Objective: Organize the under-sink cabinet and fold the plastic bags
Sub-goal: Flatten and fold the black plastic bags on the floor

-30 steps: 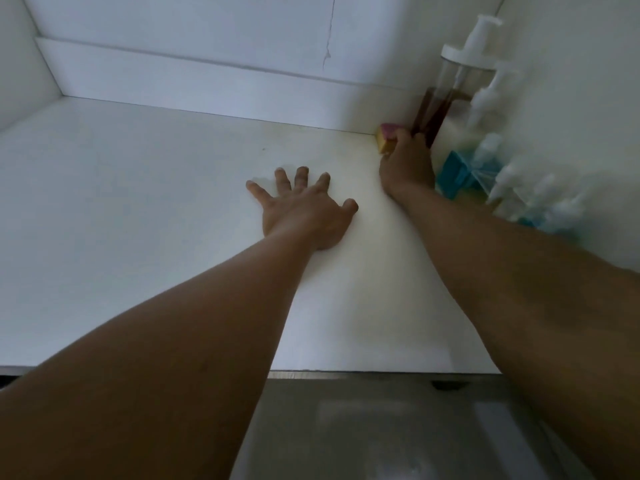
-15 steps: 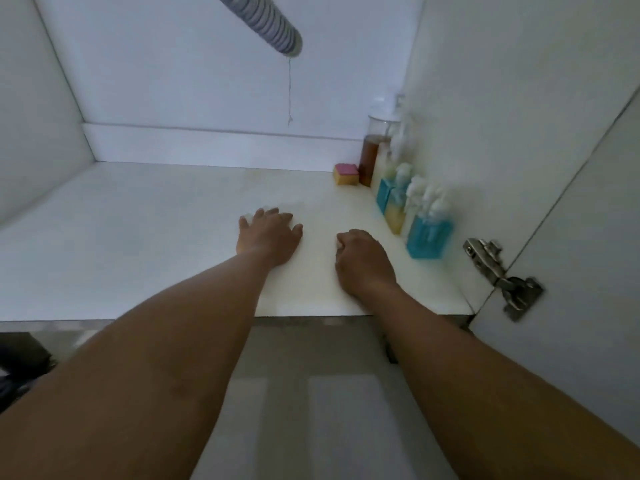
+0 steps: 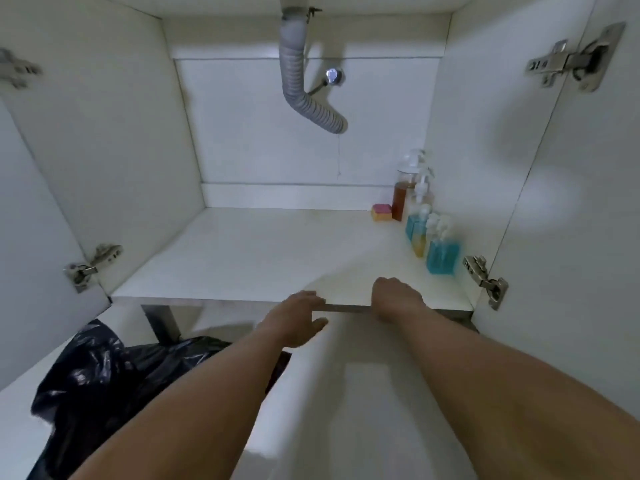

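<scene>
- Overall, the under-sink cabinet (image 3: 263, 258) fills the view, with both doors swung wide and its white floor showing.
- Outside it, the black plastic bag (image 3: 104, 375) lies crumpled on the room floor at lower left, partly under the left forearm.
- Up top, the grey ribbed drain hose (image 3: 294, 81) drops from the ceiling of the cabinet and bends right, its end hanging in the air.
- At the front edge of the cabinet floor, the left hand (image 3: 294, 320) has its grip apart, fingers straight and holding nothing.
- Just to its right on the same edge, the right hand (image 3: 394, 299) rests with its grip together, fingers curled under and nothing visible in it.
- Along the right wall, the pump bottles (image 3: 441, 256) stand in a row, with blue in front and the amber bottle (image 3: 401, 199) at the back.
- Just left of the amber bottle sits the pink-and-yellow sponge (image 3: 381, 212).
</scene>
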A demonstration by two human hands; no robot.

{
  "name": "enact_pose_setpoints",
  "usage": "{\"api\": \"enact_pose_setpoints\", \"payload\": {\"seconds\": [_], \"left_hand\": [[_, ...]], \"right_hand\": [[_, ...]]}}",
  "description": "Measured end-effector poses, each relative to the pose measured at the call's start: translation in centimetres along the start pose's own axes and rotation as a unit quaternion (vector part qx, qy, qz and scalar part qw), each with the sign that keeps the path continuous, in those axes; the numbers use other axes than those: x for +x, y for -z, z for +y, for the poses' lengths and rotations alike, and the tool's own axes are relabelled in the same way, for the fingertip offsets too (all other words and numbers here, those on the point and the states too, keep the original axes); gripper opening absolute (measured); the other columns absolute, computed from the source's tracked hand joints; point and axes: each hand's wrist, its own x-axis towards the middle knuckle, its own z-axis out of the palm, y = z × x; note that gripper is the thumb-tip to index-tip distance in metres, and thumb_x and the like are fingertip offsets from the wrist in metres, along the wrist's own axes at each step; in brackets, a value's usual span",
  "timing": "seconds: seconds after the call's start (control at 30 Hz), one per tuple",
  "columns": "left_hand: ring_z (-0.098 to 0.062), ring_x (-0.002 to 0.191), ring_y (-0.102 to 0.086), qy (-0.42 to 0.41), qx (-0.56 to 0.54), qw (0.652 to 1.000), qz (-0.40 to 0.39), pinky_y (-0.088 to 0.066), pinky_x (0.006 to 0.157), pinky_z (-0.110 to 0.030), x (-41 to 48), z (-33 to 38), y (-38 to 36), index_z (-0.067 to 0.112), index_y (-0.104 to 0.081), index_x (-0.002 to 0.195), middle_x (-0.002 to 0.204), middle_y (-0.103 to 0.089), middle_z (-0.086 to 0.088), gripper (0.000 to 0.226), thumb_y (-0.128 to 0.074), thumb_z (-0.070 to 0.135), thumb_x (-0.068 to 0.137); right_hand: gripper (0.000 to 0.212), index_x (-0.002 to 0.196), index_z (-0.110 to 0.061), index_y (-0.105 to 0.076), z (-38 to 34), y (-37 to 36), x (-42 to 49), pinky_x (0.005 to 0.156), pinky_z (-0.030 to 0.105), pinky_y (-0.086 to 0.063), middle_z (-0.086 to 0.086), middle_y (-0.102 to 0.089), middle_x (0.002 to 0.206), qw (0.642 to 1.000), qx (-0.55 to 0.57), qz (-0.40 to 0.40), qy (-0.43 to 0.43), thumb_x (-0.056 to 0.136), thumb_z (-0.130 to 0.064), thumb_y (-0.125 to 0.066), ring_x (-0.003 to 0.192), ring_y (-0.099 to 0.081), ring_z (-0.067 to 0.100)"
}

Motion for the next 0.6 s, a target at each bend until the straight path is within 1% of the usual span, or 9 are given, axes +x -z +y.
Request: {"api": "enact_pose_setpoints", "payload": {"seconds": [0.07, 0.1, 0.17, 0.23, 0.3, 0.4, 0.43, 0.5, 0.6], "left_hand": [[-0.018, 0.131, -0.049, 0.024, 0.007, 1.000, 0.004, -0.040, 0.110, -0.037, -2.6, -1.6, 2.4, 0.026, -0.052, 0.142, 0.145, -0.053, 0.004, 0.048, -0.055, 0.047, 0.099], [-0.018, 0.125, -0.053, 0.042, 0.011, 0.999, 0.008, -0.044, 0.106, -0.037, -3.9, -2.6, 3.5, 0.026, -0.055, 0.140, 0.138, -0.058, 0.004, 0.046, -0.056, 0.047, 0.098], [-0.017, 0.120, -0.056, 0.089, 0.027, 0.996, 0.008, -0.046, 0.102, -0.034, -6.4, -4.8, 5.2, 0.025, -0.056, 0.138, 0.132, -0.062, 0.004, 0.046, -0.060, 0.045, 0.097], [-0.017, 0.120, -0.057, 0.143, 0.050, 0.988, 0.001, -0.047, 0.102, -0.033, -9.0, -7.0, 6.1, 0.025, -0.057, 0.137, 0.132, -0.062, 0.004, 0.046, -0.061, 0.045, 0.096], [-0.020, 0.118, -0.060, 0.194, 0.066, 0.979, -0.011, -0.050, 0.100, -0.037, -11.8, -9.0, 6.3, 0.023, -0.060, 0.132, 0.131, -0.062, 0.002, 0.044, -0.063, 0.045, 0.093], [-0.025, 0.113, -0.062, 0.242, 0.102, 0.963, -0.064, -0.052, 0.095, -0.038, -16.2, -11.1, 5.2, 0.023, -0.064, 0.124, 0.128, -0.063, -0.002, 0.042, -0.065, 0.045, 0.089], [-0.025, 0.115, -0.061, 0.252, 0.117, 0.957, -0.083, -0.052, 0.096, -0.039, -17.5, -11.7, 5.1, 0.025, -0.063, 0.127, 0.129, -0.061, -0.002, 0.044, -0.066, 0.047, 0.089], [-0.023, 0.118, -0.060, 0.268, 0.137, 0.948, -0.103, -0.050, 0.098, -0.040, -19.6, -12.7, 5.8, 0.028, -0.060, 0.132, 0.133, -0.059, 0.000, 0.048, -0.067, 0.049, 0.089], [-0.022, 0.119, -0.059, 0.294, 0.143, 0.940, -0.095, -0.049, 0.098, -0.037, -22.0, -13.8, 8.4, 0.029, -0.060, 0.132, 0.132, -0.060, 0.002, 0.047, -0.067, 0.048, 0.090]], "right_hand": [[0.031, 0.125, -0.008, -0.057, -2.0, 1.5, -1.0, 0.098, 0.039, -0.048, 0.010, -0.057, 0.129, 0.999, 0.007, -0.021, 0.034, 0.097, -0.019, -0.051, 0.115, -0.058, 0.029], [0.034, 0.128, -0.008, -0.057, -3.2, 1.8, -1.5, 0.101, 0.041, -0.047, 0.009, -0.057, 0.131, 0.998, 0.021, -0.026, 0.055, 0.099, -0.023, -0.051, 0.117, -0.057, 0.029], [0.036, 0.131, -0.009, -0.056, -6.0, 1.8, -2.6, 0.101, 0.043, -0.048, 0.009, -0.057, 0.132, 0.994, 0.053, -0.021, 0.093, 0.100, -0.026, -0.051, 0.118, -0.057, 0.030], [0.034, 0.129, -0.008, -0.058, -9.1, 1.3, -3.3, 0.099, 0.043, -0.049, 0.011, -0.058, 0.129, 0.986, 0.077, -0.021, 0.146, 0.101, -0.025, -0.050, 0.116, -0.058, 0.031], [0.031, 0.121, -0.004, -0.061, -12.2, 0.3, -4.2, 0.097, 0.043, -0.050, 0.013, -0.059, 0.123, 0.974, 0.094, -0.047, 0.201, 0.101, -0.024, -0.049, 0.111, -0.058, 0.031], [0.023, 0.094, 0.001, -0.065, -16.5, -2.4, -5.6, 0.092, 0.040, -0.053, 0.016, -0.063, 0.100, 0.957, 0.147, -0.066, 0.241, 0.099, -0.013, -0.047, 0.097, -0.059, 0.032], [0.020, 0.096, 0.001, -0.066, -17.9, -3.5, -5.9, 0.091, 0.039, -0.054, 0.017, -0.065, 0.101, 0.953, 0.168, -0.075, 0.239, 0.096, -0.009, -0.048, 0.099, -0.061, 0.033], [0.024, 0.111, -0.001, -0.065, -20.5, -5.1, -6.3, 0.089, 0.036, -0.054, 0.016, -0.066, 0.114, 0.947, 0.192, -0.092, 0.240, 0.094, -0.008, -0.051, 0.109, -0.062, 0.032], [0.028, 0.120, -0.004, -0.061, -24.4, -6.2, -6.9, 0.084, 0.033, -0.052, 0.013, -0.063, 0.119, 0.933, 0.234, -0.105, 0.253, 0.095, -0.009, -0.052, 0.109, -0.062, 0.031]]}}
